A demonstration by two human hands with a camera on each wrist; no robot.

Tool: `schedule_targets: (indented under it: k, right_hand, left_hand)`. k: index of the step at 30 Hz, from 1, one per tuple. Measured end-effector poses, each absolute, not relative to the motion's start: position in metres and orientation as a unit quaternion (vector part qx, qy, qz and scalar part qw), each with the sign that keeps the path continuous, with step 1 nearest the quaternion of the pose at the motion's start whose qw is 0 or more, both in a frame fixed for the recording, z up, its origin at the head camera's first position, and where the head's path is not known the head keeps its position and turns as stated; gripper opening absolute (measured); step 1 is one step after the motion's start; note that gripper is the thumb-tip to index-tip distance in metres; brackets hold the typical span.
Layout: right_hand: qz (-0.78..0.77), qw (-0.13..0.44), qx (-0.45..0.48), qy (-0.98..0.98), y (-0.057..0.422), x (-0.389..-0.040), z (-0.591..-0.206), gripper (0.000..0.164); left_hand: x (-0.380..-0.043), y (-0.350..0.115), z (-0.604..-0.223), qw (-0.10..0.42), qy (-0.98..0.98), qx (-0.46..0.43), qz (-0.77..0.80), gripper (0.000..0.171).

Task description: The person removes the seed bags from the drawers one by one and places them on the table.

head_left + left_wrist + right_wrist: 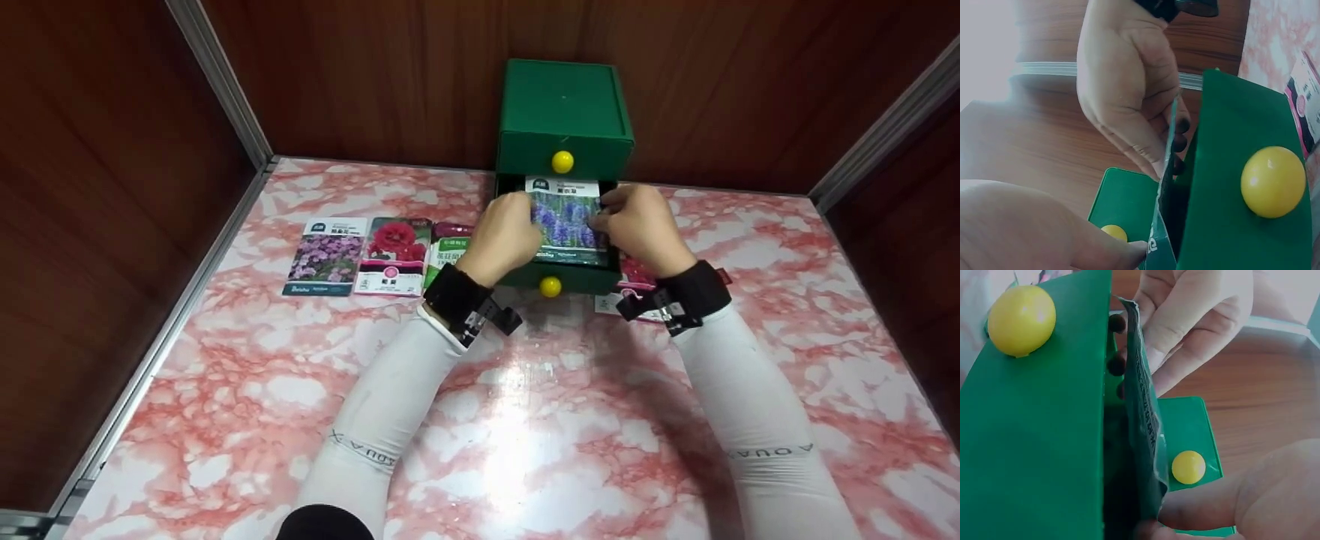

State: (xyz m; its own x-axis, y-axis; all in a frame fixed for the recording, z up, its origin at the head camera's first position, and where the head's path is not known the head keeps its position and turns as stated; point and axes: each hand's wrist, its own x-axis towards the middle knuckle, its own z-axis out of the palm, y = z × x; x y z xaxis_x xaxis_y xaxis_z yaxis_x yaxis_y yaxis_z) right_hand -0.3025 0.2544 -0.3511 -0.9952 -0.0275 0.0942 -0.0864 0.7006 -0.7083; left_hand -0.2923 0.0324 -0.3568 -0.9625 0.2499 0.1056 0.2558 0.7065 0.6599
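Now, left of the open drawer (589, 280), the left hand (504, 231) pinches the purple flower packet (566, 223). That packet is over the drawer, long way front to back. Right of the drawer, the right hand (646, 229) pinches it too, just as near. Below the drawer is a pink-and-white surface (585, 450); behind it, a brown wall (375, 90).

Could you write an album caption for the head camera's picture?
Left hand and right hand hold a packet picturing purple flowers at the open lower drawer of a green cabinet.
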Motion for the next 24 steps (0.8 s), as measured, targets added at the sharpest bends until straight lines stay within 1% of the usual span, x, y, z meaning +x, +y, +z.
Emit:
schedule_targets:
  k: [3, 11, 19, 24]
  right_hand:
    - [0.402, 0.028, 0.019, -0.915, 0.258, -0.301, -0.351, 0.047]
    - [0.446, -0.005, -0.007, -0.895, 0.275, -0.292, -0.351, 0.049]
    - [0.495, 0.015, -0.003, -0.869, 0.3, -0.269, -0.363, 0.052]
    - [0.553, 0.025, -0.009, -0.833, 0.323, -0.255, -0.372, 0.054]
  left_hand:
    - [-0.291, 0.032, -0.354, -0.002, -0.916, -0.131, -0.378, 0.035]
    - [-0.279, 0.038, -0.353, 0.001, -0.908, -0.144, -0.392, 0.042]
    - [-0.257, 0.055, -0.357, 0.037, -0.896, -0.165, -0.411, 0.041]
    - [-0.245, 0.072, -0.363, 0.041, -0.886, -0.191, -0.421, 0.047]
